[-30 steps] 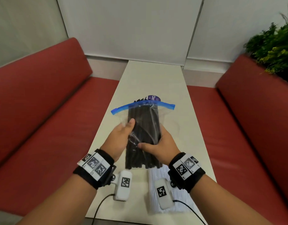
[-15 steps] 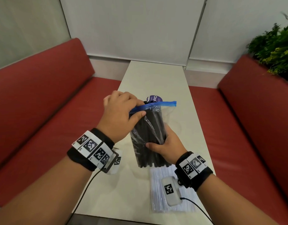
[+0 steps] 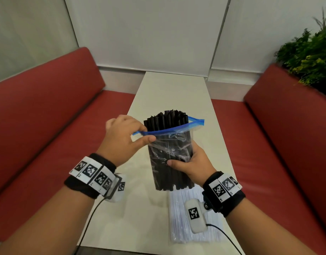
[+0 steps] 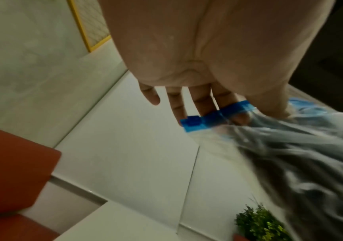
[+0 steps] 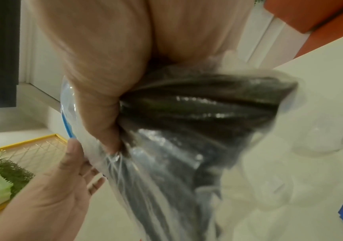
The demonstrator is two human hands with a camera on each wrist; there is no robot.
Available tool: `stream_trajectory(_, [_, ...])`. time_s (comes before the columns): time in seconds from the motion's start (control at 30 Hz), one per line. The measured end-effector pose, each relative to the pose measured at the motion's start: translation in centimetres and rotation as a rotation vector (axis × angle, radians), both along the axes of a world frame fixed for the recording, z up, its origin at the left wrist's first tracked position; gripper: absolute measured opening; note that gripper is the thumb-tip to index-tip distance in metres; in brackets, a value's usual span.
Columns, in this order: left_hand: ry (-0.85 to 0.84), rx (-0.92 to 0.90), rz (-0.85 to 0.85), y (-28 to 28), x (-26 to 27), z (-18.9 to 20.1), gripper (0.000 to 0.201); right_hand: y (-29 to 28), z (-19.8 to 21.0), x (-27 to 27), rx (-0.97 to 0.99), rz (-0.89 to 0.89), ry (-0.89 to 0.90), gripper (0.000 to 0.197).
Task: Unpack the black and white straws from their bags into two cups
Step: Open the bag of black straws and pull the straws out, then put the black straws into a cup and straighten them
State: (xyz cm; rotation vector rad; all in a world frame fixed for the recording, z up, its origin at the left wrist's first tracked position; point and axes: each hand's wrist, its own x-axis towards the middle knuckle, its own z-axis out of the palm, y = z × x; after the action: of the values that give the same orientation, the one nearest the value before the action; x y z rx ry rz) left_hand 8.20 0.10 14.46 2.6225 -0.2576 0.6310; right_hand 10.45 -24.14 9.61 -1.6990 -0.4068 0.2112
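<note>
A clear zip bag (image 3: pixel 170 144) of black straws (image 3: pixel 166 119) stands upright above the white table (image 3: pixel 173 92). The straw tops stick out past its blue zip strip (image 3: pixel 169 130). My left hand (image 3: pixel 145 135) pinches the left end of that strip, seen as blue zip strip (image 4: pixel 207 120) in the left wrist view. My right hand (image 3: pixel 184 161) grips the bundle round its middle through the plastic (image 5: pixel 187 122). A bag of white straws (image 3: pixel 184 221) lies flat near the table's front edge, partly under my right wrist. Two faint clear cups (image 5: pixel 321 137) show on the table in the right wrist view.
Red bench seats (image 3: pixel 48 129) run along both sides of the narrow table, the right one (image 3: pixel 280 144) topped by a green plant (image 3: pixel 309 57). White wall panels close off the far end. Cables hang from both wrist cameras.
My left hand went from the bundle's middle up to the zip strip and pulled it down. The bag's mouth now stands open, with the black straw tops above it.
</note>
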Motion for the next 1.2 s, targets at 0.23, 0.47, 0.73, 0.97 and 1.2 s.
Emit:
stream_trajectory(0.23, [0.265,-0.588,-0.117,0.0,0.3,-1.4,0.024,0.3,0.1,0.2,0.070,0.016,0.046,0.051])
stream_trajectory(0.47, [0.555,-0.876,-0.168,-1.3,-0.6,-4.1,0.058,0.4,0.3,0.8,0.105,0.039,0.040,0.049])
stream_trajectory(0.73, [0.708,-0.964,-0.295,-2.7,-0.4,-5.6,0.044,2.1,0.0,0.6,0.098,0.028,0.027,0.080])
stream_trajectory(0.97, [0.536,-0.800,-0.261,-2.3,-0.4,-6.4,0.056,3.3,-0.7,0.7,0.069,0.101,0.174,0.067])
stream_trajectory(1.2, [0.590,-0.960,-0.198,-0.8,-0.5,-7.9,0.040,3.2,-2.8,1.6,-0.198,0.087,0.078,0.024])
